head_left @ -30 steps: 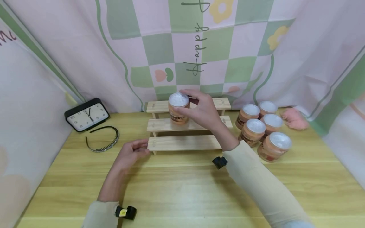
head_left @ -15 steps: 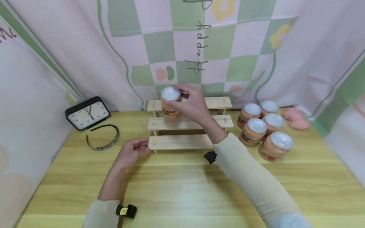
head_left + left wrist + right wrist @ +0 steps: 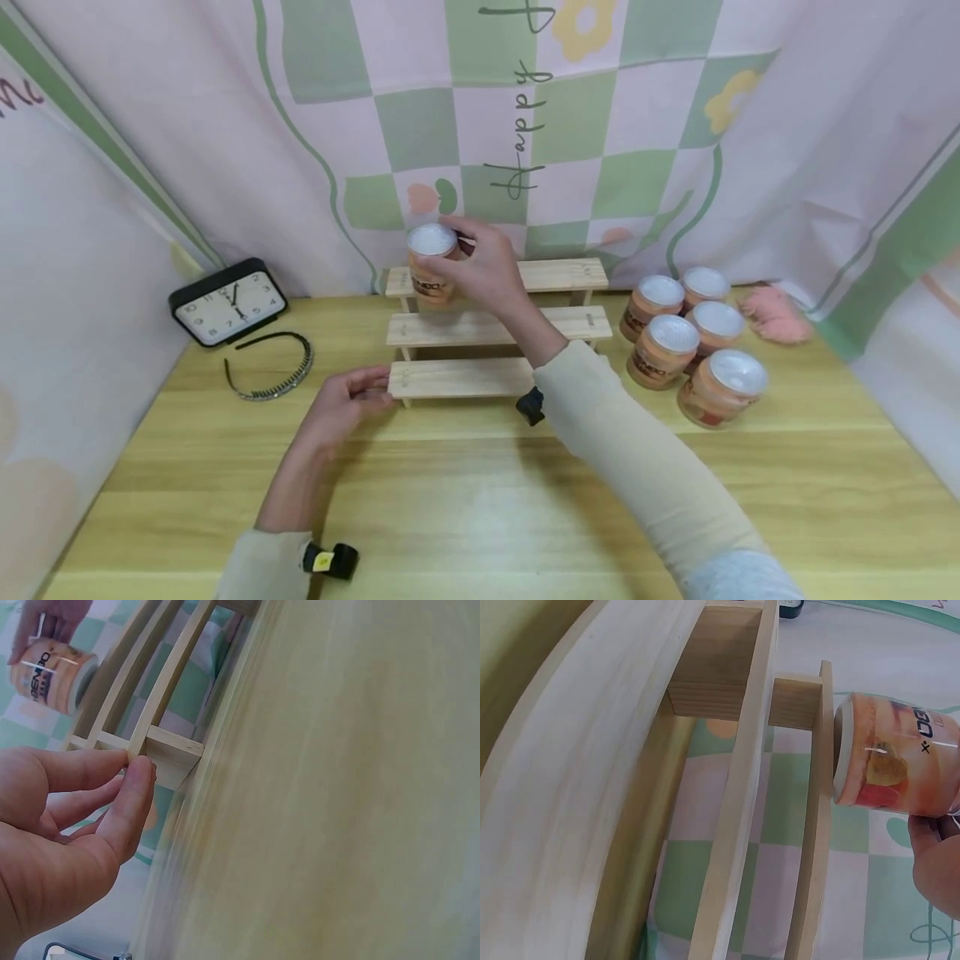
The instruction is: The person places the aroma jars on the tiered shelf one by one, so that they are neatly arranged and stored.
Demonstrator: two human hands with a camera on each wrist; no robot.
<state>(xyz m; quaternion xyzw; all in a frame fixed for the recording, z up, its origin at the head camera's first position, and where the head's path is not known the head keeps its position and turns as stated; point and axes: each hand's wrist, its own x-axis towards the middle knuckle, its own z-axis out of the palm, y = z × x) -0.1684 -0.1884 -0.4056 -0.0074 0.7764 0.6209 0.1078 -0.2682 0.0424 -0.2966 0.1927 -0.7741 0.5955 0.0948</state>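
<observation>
A three-step wooden display stand (image 3: pixel 465 379) stands on the table against the curtain. My right hand (image 3: pixel 486 265) grips an orange printed jar (image 3: pixel 432 287) with a silvery top, thumb in front and fingers behind. The jar is upright at the left end of the top step; in the right wrist view the base of the jar (image 3: pixel 896 757) is right at the top board (image 3: pixel 821 787). With thumb and fingertips, my left hand (image 3: pixel 337 408) pinches the left end of the lowest step, as the left hand (image 3: pixel 75 817) shows in the left wrist view.
Several similar jars (image 3: pixel 663 354) stand grouped on the table right of the stand, with a pink fluffy item (image 3: pixel 776 314) behind them. At the left are a black-framed clock (image 3: pixel 228 302) and a dark headband (image 3: pixel 281 387). A checked curtain (image 3: pixel 487 125) hangs behind.
My right hand has carried the jar left and up, from over the middle step to the left end of the top step. The left hand has stayed at the stand's lowest step.
</observation>
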